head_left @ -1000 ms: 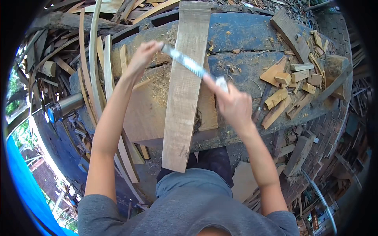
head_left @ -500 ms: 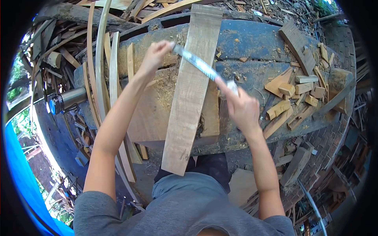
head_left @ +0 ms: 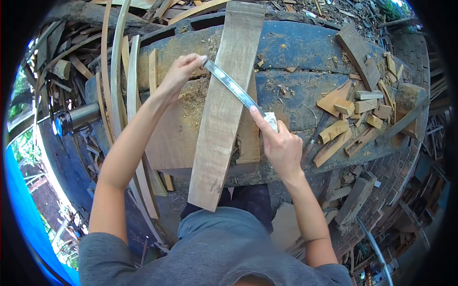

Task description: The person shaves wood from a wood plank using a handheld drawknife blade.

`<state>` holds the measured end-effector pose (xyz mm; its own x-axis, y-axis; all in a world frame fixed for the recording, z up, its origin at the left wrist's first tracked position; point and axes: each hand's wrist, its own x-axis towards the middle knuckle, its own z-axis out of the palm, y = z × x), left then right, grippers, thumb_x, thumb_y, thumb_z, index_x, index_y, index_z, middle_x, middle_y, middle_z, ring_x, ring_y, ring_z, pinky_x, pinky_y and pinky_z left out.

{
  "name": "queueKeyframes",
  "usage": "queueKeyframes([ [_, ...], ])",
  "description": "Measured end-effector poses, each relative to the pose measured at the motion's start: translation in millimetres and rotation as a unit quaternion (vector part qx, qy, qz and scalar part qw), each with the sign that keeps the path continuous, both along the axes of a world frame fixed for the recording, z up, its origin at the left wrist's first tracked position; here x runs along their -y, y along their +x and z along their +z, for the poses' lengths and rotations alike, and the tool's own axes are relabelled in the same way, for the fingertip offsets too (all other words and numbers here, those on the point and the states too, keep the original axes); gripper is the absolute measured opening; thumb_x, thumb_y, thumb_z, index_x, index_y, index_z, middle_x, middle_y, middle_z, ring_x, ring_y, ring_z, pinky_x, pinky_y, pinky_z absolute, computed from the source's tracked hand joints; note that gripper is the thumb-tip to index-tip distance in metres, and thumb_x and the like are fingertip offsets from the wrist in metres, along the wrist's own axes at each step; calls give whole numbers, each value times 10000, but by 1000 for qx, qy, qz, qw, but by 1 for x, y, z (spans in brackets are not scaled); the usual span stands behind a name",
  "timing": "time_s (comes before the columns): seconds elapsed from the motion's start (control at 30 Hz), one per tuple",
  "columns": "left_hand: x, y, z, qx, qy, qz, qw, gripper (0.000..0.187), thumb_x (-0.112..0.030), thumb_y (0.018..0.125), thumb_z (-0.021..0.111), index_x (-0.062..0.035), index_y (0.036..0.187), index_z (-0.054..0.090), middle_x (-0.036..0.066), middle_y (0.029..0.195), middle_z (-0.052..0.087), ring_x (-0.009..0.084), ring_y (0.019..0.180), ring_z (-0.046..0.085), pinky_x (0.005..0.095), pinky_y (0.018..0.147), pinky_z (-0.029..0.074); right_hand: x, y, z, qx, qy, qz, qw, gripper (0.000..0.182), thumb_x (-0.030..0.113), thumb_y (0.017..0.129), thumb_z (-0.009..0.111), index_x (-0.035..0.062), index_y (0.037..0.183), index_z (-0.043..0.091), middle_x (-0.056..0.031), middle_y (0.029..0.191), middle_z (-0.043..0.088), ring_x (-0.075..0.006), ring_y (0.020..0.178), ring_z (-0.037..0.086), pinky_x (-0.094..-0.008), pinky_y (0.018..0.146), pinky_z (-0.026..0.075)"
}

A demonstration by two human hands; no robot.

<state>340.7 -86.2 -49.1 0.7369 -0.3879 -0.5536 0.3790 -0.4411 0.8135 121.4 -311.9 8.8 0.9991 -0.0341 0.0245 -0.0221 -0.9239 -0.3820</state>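
Observation:
A long, narrow, shiny metal strip [head_left: 233, 88] is held slantwise above a wide wooden plank [head_left: 220, 112]; its exact kind does not show clearly. My left hand [head_left: 181, 72] is closed, pinching the strip's upper left end between thumb and fingers. At the lower right end, my right hand [head_left: 281, 143] is wrapped round it, index finger laid along the metal. A white piece [head_left: 270, 121] shows beside that hand's thumb; the rest of that end is hidden in the palm. The plank lies lengthwise across the work surface, its near end jutting out toward my body.
Beneath the plank is the worn blue work surface [head_left: 281, 45], strewn with sawdust, and a broad board [head_left: 171, 143]. Small wood offcuts [head_left: 344, 107] pile up at the right. Long thin wood strips [head_left: 117, 71] lean at the left, near a metal bottle [head_left: 78, 119].
Both hands have shifted slightly down, the left one also to the left, with the metal strip between them. The view has moved a little; the plank appears slightly further left.

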Motion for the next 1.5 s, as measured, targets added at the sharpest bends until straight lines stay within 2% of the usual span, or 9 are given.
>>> queueKeyframes([
  [0.27, 13, 28, -20, 50, -45, 125, 990, 319, -496, 946, 633, -186, 983, 701, -29, 991, 565, 117, 883, 407, 328, 826, 315, -11, 41, -10, 41, -40, -10, 998, 527, 141, 955, 560, 394, 1417, 538, -93, 656, 554, -262, 462, 608, -402, 411, 501],
  [0.43, -16, -22, 31, 22, 114, -104, 988, 283, -407, 923, 704, -132, 928, 769, 44, 1121, 635, 133, 1070, 509, 315, 908, 356, -45, -55, 17, -55, 31, -25, 998, 569, 91, 947, 563, 362, 1445, 522, -113, 660, 555, -289, 476, 618, -435, 425, 504],
  [0.53, -17, -3, 18, -20, 10, -111, 994, 295, -411, 922, 700, -124, 912, 767, 49, 1065, 651, 128, 1019, 515, 299, 894, 356, -38, -41, 15, -38, 42, -14, 998, 595, 89, 938, 578, 363, 1460, 500, -126, 669, 555, -315, 501, 628, -458, 446, 516],
  [0.73, -16, 1, -6, 40, 38, 16, 998, 327, -487, 907, 679, -182, 983, 765, 33, 1056, 657, 185, 1124, 510, 530, 1049, 320, -44, -8, 8, -23, -35, -4, 999, 574, 101, 942, 572, 347, 1455, 501, -141, 697, 586, -319, 519, 642, -440, 457, 534],
  [0.97, -36, 0, 9, -11, 50, -230, 972, 312, -468, 923, 668, -169, 933, 756, 84, 1162, 681, 242, 1276, 507, 529, 1173, 205, -60, -69, 17, -35, 50, -16, 998, 565, 90, 955, 545, 369, 1446, 515, -149, 698, 589, -343, 539, 651, -479, 494, 535],
  [1.1, -31, 14, -7, 51, 62, -78, 994, 305, -494, 936, 642, -209, 968, 745, 60, 1161, 677, 246, 1220, 508, 562, 1153, 218, -47, -14, 8, -25, -20, 1, 999, 560, 106, 958, 552, 373, 1448, 506, -145, 721, 609, -338, 538, 655, -459, 480, 541],
  [1.23, -49, -1, -19, 27, -7, -155, 987, 334, -487, 926, 667, -162, 962, 736, 66, 1095, 657, 202, 1202, 508, 482, 1136, 286, -60, -45, 14, -18, -22, 6, 1000, 563, 114, 956, 559, 371, 1454, 501, -130, 686, 581, -325, 515, 643, -457, 467, 533],
  [1.33, -47, -42, 33, 80, 135, -214, 964, 318, -409, 963, 648, -113, 905, 749, 48, 958, 603, 168, 1000, 528, 405, 948, 382, -68, -96, 19, -43, 53, 2, 998, 568, 118, 954, 564, 358, 1464, 493, -122, 662, 558, -321, 501, 635, -462, 461, 529],
  [1.5, -32, -5, 2, 89, 40, -94, 991, 313, -398, 965, 642, -134, 807, 703, -31, 729, 556, 129, 837, 510, 363, 930, 358, -44, -32, 3, -1, 17, 12, 1000, 518, 135, 968, 560, 335, 1444, 517, -142, 692, 592, -328, 532, 645, -439, 456, 528],
])
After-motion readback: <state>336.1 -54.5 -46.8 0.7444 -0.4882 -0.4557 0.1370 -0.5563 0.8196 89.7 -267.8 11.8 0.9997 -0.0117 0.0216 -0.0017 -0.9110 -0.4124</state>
